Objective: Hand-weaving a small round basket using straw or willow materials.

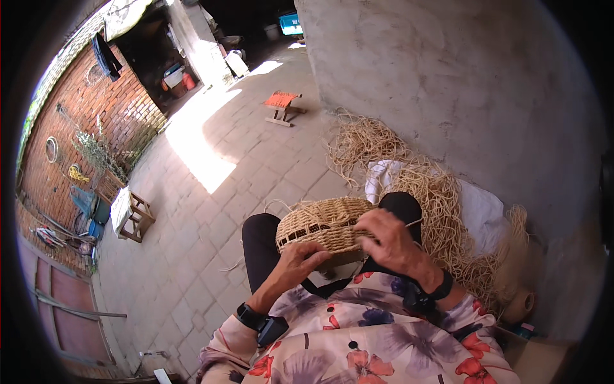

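Observation:
A half-round woven straw basket (323, 224) rests on my lap between my knees, with a dark row of gaps running along its side. My left hand (302, 261) grips its near left edge, thumb on top and fingers curled under. At the basket's right end is my right hand (389, 240), fingers bent inward and slightly blurred. A pale cord shows beside that hand, but what its fingertips pinch is hidden. Below the near edge a flat tan surface shows between my hands; I cannot tell whether it belongs to the basket.
Loose straw cord (435, 205) lies heaped on a white sack (480, 221) along the plaster wall (448, 83) at my right. A folding stool (281, 105) with an orange seat stands ahead on the paved floor (192, 269). A wooden stool (133, 214) with a white cover is at left.

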Available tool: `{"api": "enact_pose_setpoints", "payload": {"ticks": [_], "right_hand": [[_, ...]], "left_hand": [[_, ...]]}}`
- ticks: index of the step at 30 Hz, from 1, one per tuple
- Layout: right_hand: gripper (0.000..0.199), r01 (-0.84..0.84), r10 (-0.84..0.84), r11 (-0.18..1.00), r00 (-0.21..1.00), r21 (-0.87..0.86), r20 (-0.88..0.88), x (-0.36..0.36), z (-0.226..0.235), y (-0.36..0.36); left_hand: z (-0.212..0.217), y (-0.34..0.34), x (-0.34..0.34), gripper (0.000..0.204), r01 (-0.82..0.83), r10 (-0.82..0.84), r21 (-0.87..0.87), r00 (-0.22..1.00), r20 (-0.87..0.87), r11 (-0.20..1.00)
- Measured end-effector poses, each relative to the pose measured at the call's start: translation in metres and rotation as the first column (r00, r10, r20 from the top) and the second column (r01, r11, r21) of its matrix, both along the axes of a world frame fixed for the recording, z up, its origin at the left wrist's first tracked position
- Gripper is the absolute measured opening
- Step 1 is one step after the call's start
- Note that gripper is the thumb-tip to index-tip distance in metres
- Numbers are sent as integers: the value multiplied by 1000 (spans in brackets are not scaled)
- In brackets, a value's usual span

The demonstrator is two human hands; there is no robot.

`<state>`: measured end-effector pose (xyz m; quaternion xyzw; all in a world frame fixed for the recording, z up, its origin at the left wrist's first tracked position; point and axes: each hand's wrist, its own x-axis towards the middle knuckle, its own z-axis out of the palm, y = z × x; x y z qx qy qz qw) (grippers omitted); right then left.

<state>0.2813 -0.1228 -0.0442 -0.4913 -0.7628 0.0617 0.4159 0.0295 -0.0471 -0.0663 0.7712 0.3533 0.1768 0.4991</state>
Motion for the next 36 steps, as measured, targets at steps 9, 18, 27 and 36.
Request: {"api": "enact_pose_setpoints", "payload": {"ticks": [9,18,27,36], "right_hand": [[8,-82,-19,940,956,-331,-293,-8,-25,-8],[8,22,-240,901,856,-433,-457,16,-24,-5],[6,137,-240,955,878,-262,-414,6,-28,4],[14,229,-228,965,973,124,-19,-5,-31,14]], "left_hand": [[8,15,27,18,-3,-3,90,998,71,996],[23,71,44,16,254,-216,815,963,-162,520],[8,77,48,18,271,-244,875,952,-183,401],[3,71,50,14,162,-192,885,978,-84,436]]}}
